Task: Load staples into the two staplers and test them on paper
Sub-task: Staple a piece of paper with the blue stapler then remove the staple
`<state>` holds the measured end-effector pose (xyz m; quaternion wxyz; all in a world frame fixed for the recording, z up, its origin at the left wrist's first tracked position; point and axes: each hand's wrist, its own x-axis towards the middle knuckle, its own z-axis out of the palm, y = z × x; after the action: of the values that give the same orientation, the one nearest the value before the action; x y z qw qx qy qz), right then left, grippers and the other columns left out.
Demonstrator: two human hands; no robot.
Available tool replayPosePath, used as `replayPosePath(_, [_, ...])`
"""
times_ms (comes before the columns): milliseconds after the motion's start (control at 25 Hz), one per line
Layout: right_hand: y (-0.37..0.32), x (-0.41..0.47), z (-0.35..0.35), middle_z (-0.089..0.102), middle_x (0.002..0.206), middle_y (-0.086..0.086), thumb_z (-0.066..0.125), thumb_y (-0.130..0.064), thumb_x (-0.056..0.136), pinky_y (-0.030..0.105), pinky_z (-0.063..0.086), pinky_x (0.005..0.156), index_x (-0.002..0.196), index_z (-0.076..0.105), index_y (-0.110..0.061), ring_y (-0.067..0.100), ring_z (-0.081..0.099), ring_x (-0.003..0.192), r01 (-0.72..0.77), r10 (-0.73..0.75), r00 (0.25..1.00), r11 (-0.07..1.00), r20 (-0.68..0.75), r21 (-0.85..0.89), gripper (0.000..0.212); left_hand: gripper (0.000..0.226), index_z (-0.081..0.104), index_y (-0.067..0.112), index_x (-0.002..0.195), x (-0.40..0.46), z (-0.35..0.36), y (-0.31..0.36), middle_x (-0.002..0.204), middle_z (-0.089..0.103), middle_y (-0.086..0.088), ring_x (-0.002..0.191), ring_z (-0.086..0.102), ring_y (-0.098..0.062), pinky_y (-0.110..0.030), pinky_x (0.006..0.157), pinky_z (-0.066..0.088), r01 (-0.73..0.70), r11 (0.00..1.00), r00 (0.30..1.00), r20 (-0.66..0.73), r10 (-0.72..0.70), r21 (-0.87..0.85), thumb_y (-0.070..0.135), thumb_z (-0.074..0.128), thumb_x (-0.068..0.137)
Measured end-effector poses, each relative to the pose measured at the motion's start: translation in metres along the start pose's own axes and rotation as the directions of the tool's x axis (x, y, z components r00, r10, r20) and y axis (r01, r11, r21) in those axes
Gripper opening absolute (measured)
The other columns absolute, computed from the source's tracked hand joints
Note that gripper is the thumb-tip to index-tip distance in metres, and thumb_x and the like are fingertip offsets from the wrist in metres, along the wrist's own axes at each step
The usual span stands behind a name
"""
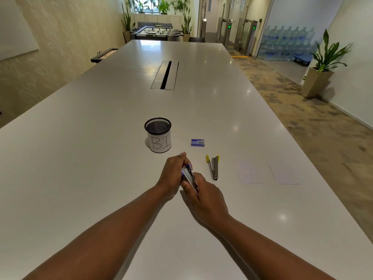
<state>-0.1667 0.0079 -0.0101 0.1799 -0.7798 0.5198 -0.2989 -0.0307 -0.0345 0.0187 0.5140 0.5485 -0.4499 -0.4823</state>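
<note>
Both my hands hold a silver stapler with blue trim (189, 176) just above the white table (101, 138). My left hand (174, 174) grips its far end, and my right hand (203, 190) grips its near end. To the right, a second stapler with yellow trim (213, 166) lies on the table, hinged open. A small blue staple box (198, 142) sits beyond it. Two white sheets of paper (249, 171) (283, 172) lie flat further right.
A black mesh cup (158, 135) with a white label marked "BI" stands just beyond my left hand. A cable hatch (165, 75) is set into the table's middle. The table's right edge drops to carpeted floor with a potted plant (321, 73).
</note>
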Motion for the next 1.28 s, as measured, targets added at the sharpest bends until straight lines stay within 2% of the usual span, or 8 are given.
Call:
replayPosePath(80, [0.0,0.0,-0.002,0.064,0.081,-0.014,0.034,-0.069,0.096,0.013,0.039,0.056,0.124,0.051,-0.032,0.006,0.06,0.066,-0.022,0.022,1.0,0.999,-0.013,0.027,0.05,0.052,0.064,0.01,0.07,-0.001,0.0,-0.001,0.065,0.061,-0.007,0.06,0.056,-0.015,-0.031,0.062,0.045,-0.017,1.0,0.999,0.032,0.018,-0.026,0.041,0.038,0.102])
replayPosePath(320, [-0.007,-0.006,-0.019,0.064,0.072,-0.009,0.054,-0.031,0.086,0.034,0.053,0.061,0.094,0.057,-0.035,0.012,0.061,0.066,-0.146,0.199,0.969,0.939,-0.146,0.311,0.009,0.045,0.067,0.006,0.083,-0.004,0.013,0.004,0.059,0.049,-0.001,0.053,0.042,-0.013,-0.025,0.05,0.033,-0.072,0.992,0.996,0.043,0.076,-0.1,0.033,0.041,0.108])
replayPosePath(440, [0.006,-0.01,-0.042,0.064,0.071,-0.024,0.054,-0.021,0.078,0.015,0.045,0.057,0.085,0.052,-0.046,0.002,0.059,0.062,-0.193,0.329,0.903,0.885,-0.277,0.423,0.026,0.026,0.067,0.015,0.081,0.003,0.029,0.017,0.058,0.054,0.015,0.054,0.046,-0.002,-0.018,0.054,0.038,-0.238,0.961,0.971,0.015,0.238,0.139,0.02,0.053,0.103])
replayPosePath(560, [0.032,-0.008,-0.074,0.059,0.064,-0.016,0.059,-0.018,0.077,0.027,0.042,0.056,0.078,0.047,-0.035,0.007,0.049,0.056,-0.259,0.435,0.822,0.86,-0.368,0.439,0.021,0.006,0.069,0.026,0.09,0.011,0.059,0.035,0.071,0.064,0.018,0.064,0.057,-0.002,-0.025,0.065,0.049,-0.342,0.841,0.939,0.195,0.284,0.42,0.022,0.065,0.093])
replayPosePath(680, [0.061,-0.005,-0.101,0.055,0.065,-0.007,0.065,-0.009,0.085,0.039,0.047,0.061,0.082,0.048,-0.019,0.018,0.05,0.06,-0.339,0.521,0.757,0.829,-0.395,0.445,0.02,0.042,0.061,0.023,0.129,0.021,0.091,0.039,0.121,0.064,0.004,0.105,0.062,-0.014,-0.032,0.094,0.051,-0.418,0.663,0.893,0.416,0.172,0.622,0.032,0.072,0.089])
replayPosePath(800, [0.081,-0.008,-0.115,0.048,0.06,-0.01,0.062,-0.004,0.088,0.03,0.043,0.057,0.078,0.046,-0.017,0.007,0.041,0.052,-0.358,0.606,0.697,0.758,-0.385,0.545,0.023,0.075,0.047,0.017,0.147,0.037,0.121,0.039,0.151,0.048,-0.004,0.138,0.046,-0.025,-0.038,0.112,0.039,-0.446,0.5,0.866,0.5,0.028,0.743,0.047,0.075,0.085])
replayPosePath(1000, [0.096,-0.009,-0.12,0.045,0.058,-0.011,0.057,-0.001,0.091,0.016,0.038,0.046,0.081,0.046,-0.013,0.004,0.039,0.048,-0.358,0.685,0.675,0.628,-0.274,0.691,0.019,0.056,0.051,0.021,0.102,0.059,0.156,0.04,0.114,0.055,-0.006,0.104,0.053,-0.027,-0.035,0.078,0.044,-0.435,0.302,0.858,0.492,-0.146,0.848,0.056,0.082,0.071])
replayPosePath(1280, [0.104,-0.005,-0.12,0.049,0.069,0.012,0.058,-0.017,0.1,0.033,0.044,0.055,0.089,0.052,-0.004,0.022,0.046,0.06,-0.372,0.712,0.672,0.562,-0.203,0.739,0.018,0.073,0.051,0.016,0.117,0.071,0.168,0.047,0.107,0.056,-0.001,0.098,0.055,-0.025,-0.032,0.073,0.045,-0.372,0.302,0.856,0.45,-0.255,0.878,0.047,0.091,0.063])
